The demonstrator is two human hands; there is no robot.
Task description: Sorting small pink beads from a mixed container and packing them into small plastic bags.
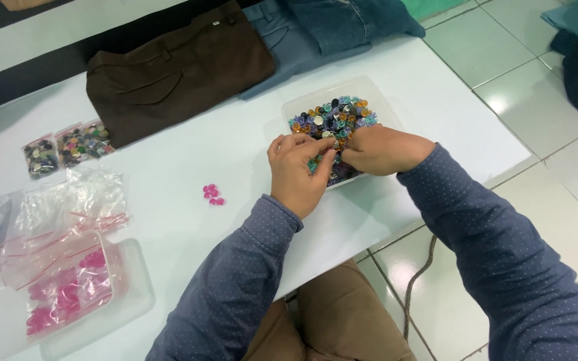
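Note:
Both my hands are in a clear plastic tray point(369, 90) filled with several mixed-colour beads point(332, 117). My left hand point(299, 174) has its fingers curled down into the beads at the tray's near side. My right hand point(382, 150) rests beside it, fingers bent and pinching among the beads. What either hand holds is hidden by the fingers. A few pink beads point(213, 194) lie loose on the white table point(188, 154), left of my left hand.
Brown trousers point(178, 70) and blue jeans point(329, 27) lie folded at the table's far side. Two small bags of mixed beads point(68, 147) sit at the left. Empty zip bags point(68, 207) and a bag of pink beads point(61, 294) rest on a clear lid.

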